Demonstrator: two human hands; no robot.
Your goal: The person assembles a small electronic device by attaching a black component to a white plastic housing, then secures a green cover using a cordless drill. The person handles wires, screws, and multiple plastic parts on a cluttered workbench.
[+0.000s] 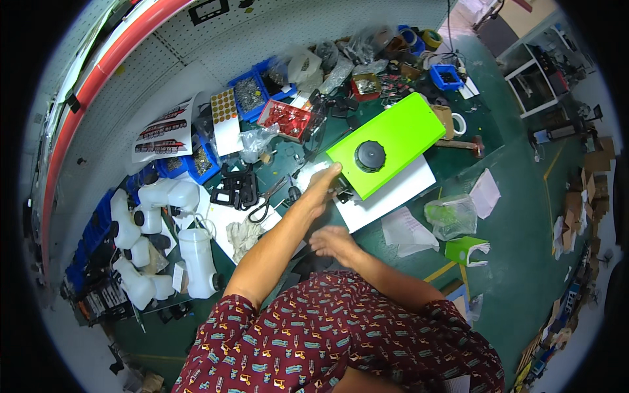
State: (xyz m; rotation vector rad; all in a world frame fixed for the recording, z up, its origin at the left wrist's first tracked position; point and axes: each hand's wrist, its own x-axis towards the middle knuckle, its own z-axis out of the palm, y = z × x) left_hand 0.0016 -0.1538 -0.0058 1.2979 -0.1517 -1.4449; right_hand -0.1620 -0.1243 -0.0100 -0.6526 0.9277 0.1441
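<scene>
A bright green flat box [400, 134] with a round black cap [370, 156] on top lies on a white sheet [386, 196] on the green bench. My left hand [322, 187] reaches out to the box's near corner and touches its edge, fingers curled around the corner by a small black part. My right hand [334, 241] hovers lower, nearer my body, fingers spread and holding nothing. Both forearms come from my patterned red shirt at the bottom.
Scissors [265, 203] and a black frame part [236, 187] lie left of my left hand. White plastic tanks [196, 262] stand at the left. Blue and red parts bins [262, 92] line the back. Plastic bags [451, 216] and a small green box [466, 251] lie at right.
</scene>
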